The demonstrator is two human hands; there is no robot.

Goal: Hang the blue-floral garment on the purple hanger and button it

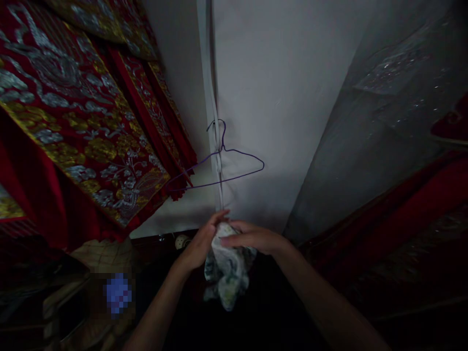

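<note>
Both my hands hold a crumpled white patterned cloth (228, 273) in front of a pale wall. My left hand (203, 241) grips its left side from below, fingers curled around the bundle. My right hand (254, 239) lies over its top, fingers pressed on the fabric. The cloth hangs down in loose folds below both hands. Just above them a thin purple wire hanger (234, 168) hangs on a white cord (215, 97) that runs down the wall. The hanger is bare and tilted.
Red fabric panels (84, 112) with gold and silver embroidery hang at the left. More red fabric (413, 204) lies at the right under a grey plastic sheet (383, 112). A beige checked item (104, 253) sits low left in dim light.
</note>
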